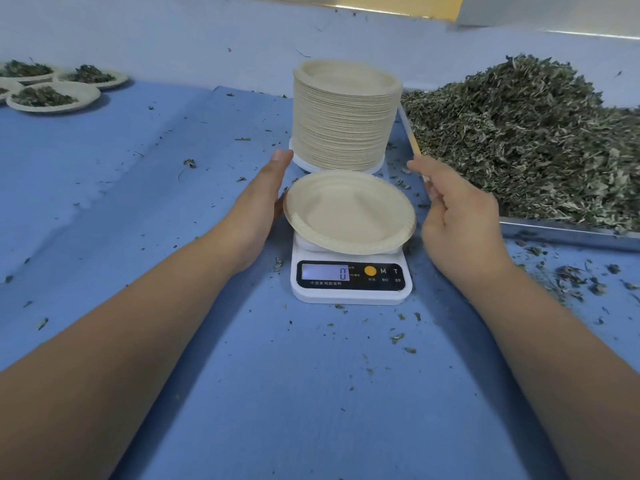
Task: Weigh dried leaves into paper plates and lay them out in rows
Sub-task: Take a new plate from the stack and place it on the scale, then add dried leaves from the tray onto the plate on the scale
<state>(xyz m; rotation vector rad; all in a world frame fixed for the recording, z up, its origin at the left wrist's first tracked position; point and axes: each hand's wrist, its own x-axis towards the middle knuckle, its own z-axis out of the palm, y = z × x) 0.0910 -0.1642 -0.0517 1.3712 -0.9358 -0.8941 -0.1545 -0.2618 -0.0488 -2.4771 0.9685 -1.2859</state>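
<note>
The paper plate (349, 211) seems light, bendable; hold its rim. Left hand (258, 206) fingers straight at nine o'clock; right hand (457, 216) loose, empty.

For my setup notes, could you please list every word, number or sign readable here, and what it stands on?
"0": lit display of the white digital kitchen scale.
"M", "T": its black panel, right of the round yellow button.
Small Chinese characters beneath the display and buttons: too small to read.
Nothing else bears text.
</note>
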